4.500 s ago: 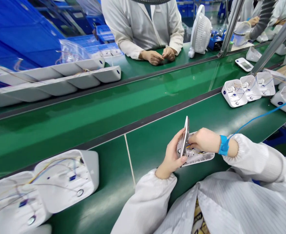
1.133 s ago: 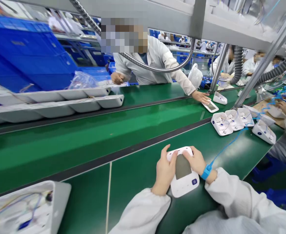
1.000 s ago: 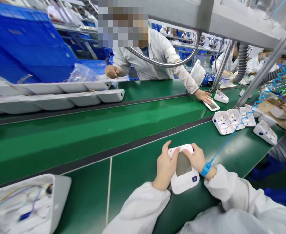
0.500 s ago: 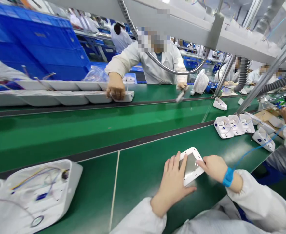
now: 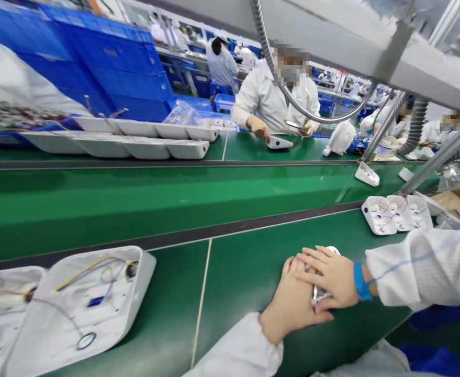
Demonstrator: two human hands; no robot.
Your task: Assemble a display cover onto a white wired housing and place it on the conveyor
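A white-framed panel (image 5: 319, 294) with a grey, shiny middle lies on the green work surface, mostly hidden beneath my hands. My left hand (image 5: 292, 303) rests flat across its left part, fingers stretched out and thumb apart. Over the panel's right part spreads my right hand (image 5: 334, 277), its fingertips overlapping those of my left hand. Neither hand is closed around the panel. At lower left, an open white housing (image 5: 137, 298) with coloured wires and a blue connector inside stands beside another white housing (image 5: 2, 309).
Several wired white housings (image 5: 379, 215) stand at the right. A green conveyor belt (image 5: 155, 193) runs across the middle. Beyond it, a co-worker (image 5: 280, 99) handles a white housing (image 5: 280, 142) near a row of housings (image 5: 147, 149). A metal beam (image 5: 332, 57) hangs overhead.
My right hand has moved from the panel's right edge onto its face, over my left fingers. The view has shifted. The co-worker's hand has left the row and now touches a separate housing.
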